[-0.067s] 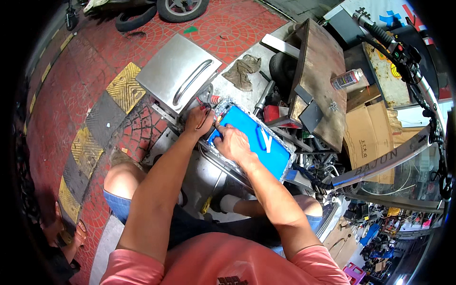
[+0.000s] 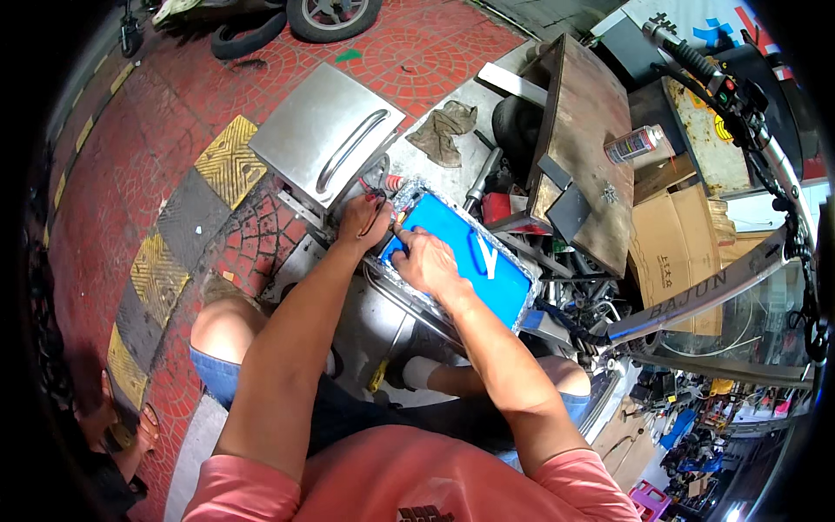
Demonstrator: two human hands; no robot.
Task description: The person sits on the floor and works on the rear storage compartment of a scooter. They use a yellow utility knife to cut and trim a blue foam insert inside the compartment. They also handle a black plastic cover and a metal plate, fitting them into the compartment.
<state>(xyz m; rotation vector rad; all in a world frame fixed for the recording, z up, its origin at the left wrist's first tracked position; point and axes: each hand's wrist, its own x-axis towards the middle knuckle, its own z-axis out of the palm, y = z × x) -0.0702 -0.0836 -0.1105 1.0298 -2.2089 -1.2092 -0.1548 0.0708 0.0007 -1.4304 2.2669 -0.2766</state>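
A blue rectangular pack [image 2: 489, 291] with a pale marking lies in a foil-lined frame in front of me. At its upper-left end, my left hand [image 2: 365, 217] has its fingers closed around thin dark and red wires [image 2: 374, 193]. My right hand [image 2: 424, 261] rests over that same end, fingers curled and tips beside a small yellow-and-red connection; what they grip is hidden. Just beyond my left hand is a steel lid [image 2: 304, 122] with a curved handle. A yellow-handled tool [image 2: 377, 376] lies below, between my legs.
A worn wooden box [image 2: 591, 113] holds a spray can [image 2: 633, 143]. Cardboard [image 2: 670, 244] and a silver bike frame [image 2: 696, 304] crowd the right side. A rag [image 2: 444, 130], tyres [image 2: 335, 16] and a striped kerb [image 2: 156, 278] surround the spot. Another person's bare foot [image 2: 143, 426] shows lower left.
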